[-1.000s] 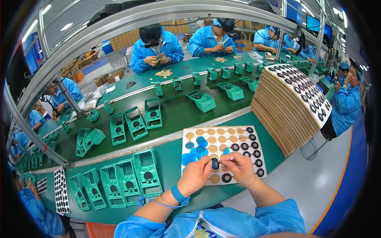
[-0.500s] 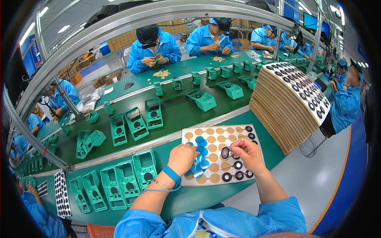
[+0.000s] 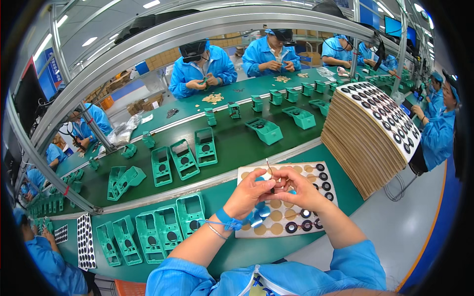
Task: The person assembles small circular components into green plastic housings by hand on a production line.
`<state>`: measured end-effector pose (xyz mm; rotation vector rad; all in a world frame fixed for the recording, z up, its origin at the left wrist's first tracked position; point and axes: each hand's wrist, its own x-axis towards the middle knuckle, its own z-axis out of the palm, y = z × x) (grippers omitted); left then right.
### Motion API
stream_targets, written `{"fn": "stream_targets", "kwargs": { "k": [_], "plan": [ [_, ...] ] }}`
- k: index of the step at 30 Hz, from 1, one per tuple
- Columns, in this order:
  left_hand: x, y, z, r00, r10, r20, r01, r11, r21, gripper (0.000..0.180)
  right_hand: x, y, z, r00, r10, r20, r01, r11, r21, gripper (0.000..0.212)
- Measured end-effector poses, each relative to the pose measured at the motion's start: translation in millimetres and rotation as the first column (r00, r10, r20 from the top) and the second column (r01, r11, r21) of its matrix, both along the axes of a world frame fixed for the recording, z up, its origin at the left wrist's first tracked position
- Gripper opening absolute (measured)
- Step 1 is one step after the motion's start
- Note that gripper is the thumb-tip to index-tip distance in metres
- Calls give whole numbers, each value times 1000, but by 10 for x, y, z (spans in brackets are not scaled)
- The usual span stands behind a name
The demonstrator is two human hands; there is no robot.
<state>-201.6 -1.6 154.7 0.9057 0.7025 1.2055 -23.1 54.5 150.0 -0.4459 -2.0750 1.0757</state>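
Both hands meet above a pale cardboard sheet (image 3: 241, 173) with rows of tan circles. My left hand (image 3: 246, 196) and my right hand (image 3: 296, 189) pinch a small round speaker between their fingertips. Mostly hidden by the fingers, it shows a dark edge, and its thin wire (image 3: 269, 168) sticks up above them. Loose blue film discs (image 3: 260, 213) lie on the sheet beneath my hands, partly covered. Black round speakers (image 3: 323, 176) with thin wires line the sheet's right side, and more sit along its near right edge.
To the left stand several green plastic housings (image 3: 191, 212), with black-dotted sticker sheets (image 3: 86, 241) beyond them. A tall stack of cardboard sheets (image 3: 355, 148) rises on the right. More green housings (image 3: 160, 166) sit on the conveyor belt (image 3: 232, 150) ahead. Co-workers (image 3: 201, 69) sit across it.
My left hand has left the blue discs and come up to my right hand. Both now hold the speaker, which my right hand held alone before. The view has shifted slightly.
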Motion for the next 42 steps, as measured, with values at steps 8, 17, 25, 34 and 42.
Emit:
{"fn": "stream_targets", "kwargs": {
  "k": [8,17,25,34,42],
  "plan": [
    [-195,387,15,970,-29,-241,16,998,-56,60,-126,308,4,991,-96,90,100,994,-42,39],
    [-1888,1458,-801,-600,275,-751,-451,660,601,22,-180,528,6,975,-54,-214,-54,883,-467,31],
    [-1904,1724,-762,-599,165,-783,-553,622,554,19,-346,478,-63,974,-38,-222,-96,821,-563,33],
    [-1450,1262,-349,-166,523,-836,-590,626,509,21,-504,273,-15,958,-50,-282,-71,912,-403,33],
    [-619,-284,-116,808,468,-358,-474,877,77,29,-490,-316,217,994,-102,43,88,961,261,33]
  ]
}}
